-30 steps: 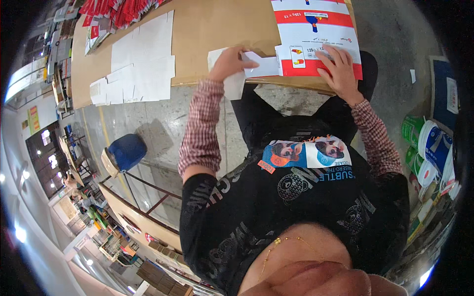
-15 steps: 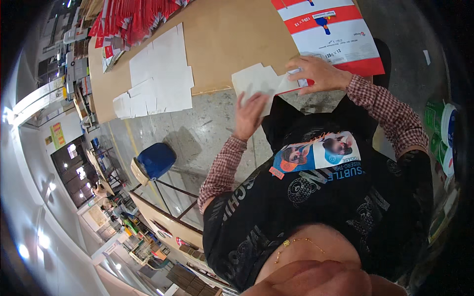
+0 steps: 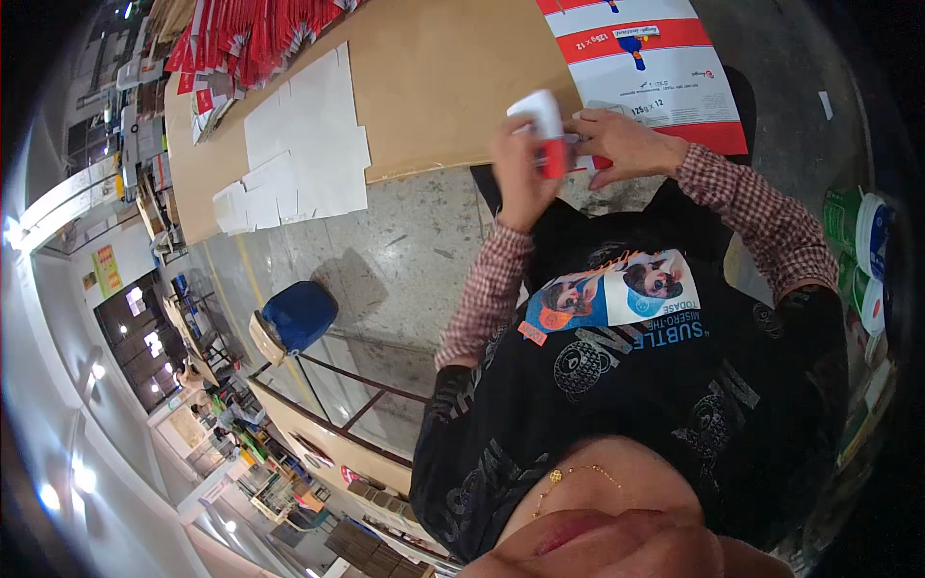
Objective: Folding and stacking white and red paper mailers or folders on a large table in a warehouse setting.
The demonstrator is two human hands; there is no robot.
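My left hand [image 3: 523, 178] is closed around a flap of red and white card [image 3: 541, 114], which stands folded up off the table's front edge, slightly blurred. Beside it, my right hand [image 3: 626, 144] curls its fingers and thumb over the card's fold, the two hands almost touching. Right of them a printed red and white cardboard sheet [image 3: 674, 91] lies flat, partly beneath my right hand. Whether the folded flap belongs to that sheet is hidden by my hands.
Flat white card blanks [image 3: 308, 135] lie on the brown table [image 3: 434, 77], overhanging its front edge. Many red folded cartons [image 3: 241, 39] are stacked at the far left. A blue stool or bin [image 3: 303, 313] stands on the floor; green and white buckets [image 3: 858, 250] stand at the right.
My left hand has moved right and up, bringing the white flap upright and over toward my right hand, so its red side shows. My right hand stays nearly in place.
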